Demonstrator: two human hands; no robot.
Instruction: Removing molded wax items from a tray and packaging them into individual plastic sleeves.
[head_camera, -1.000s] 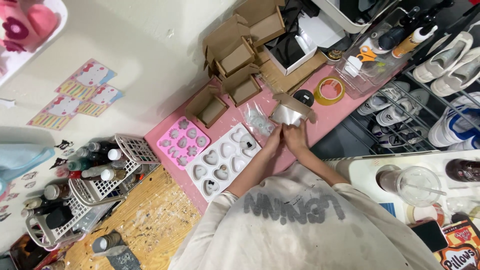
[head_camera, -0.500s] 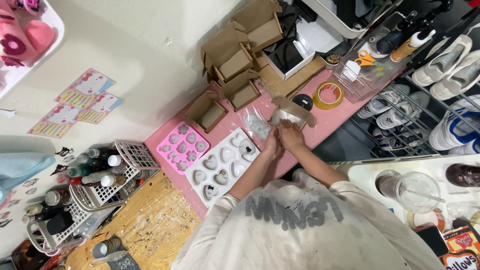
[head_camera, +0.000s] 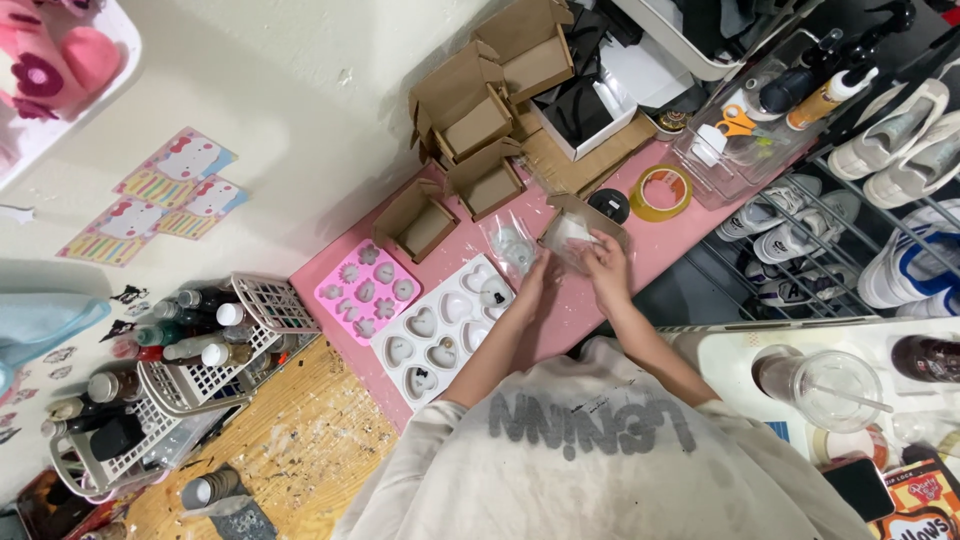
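Observation:
Both my hands meet over the pink tabletop (head_camera: 655, 250). My right hand (head_camera: 607, 268) and my left hand (head_camera: 535, 280) pinch a small clear plastic bag (head_camera: 568, 238) with a white piece inside, held just in front of a small open cardboard box (head_camera: 590, 212). A second clear bag (head_camera: 510, 248) with something pale in it lies flat beside my left hand. Close to my left forearm sits a white silicone mould (head_camera: 440, 325) with heart-shaped cavities, and further left a pink mould (head_camera: 367, 290) with flower shapes.
Several open cardboard boxes (head_camera: 470, 110) stand at the back of the table. A yellow tape roll (head_camera: 662, 192) and a clear tub with orange scissors (head_camera: 735, 125) lie to the right. Shoe rack (head_camera: 840, 200) right, bottle baskets (head_camera: 190, 360) left, plastic cup (head_camera: 825, 385).
My hands stay together on the clear bag and have drifted slightly left and toward me. The small box sits a little lower in view.

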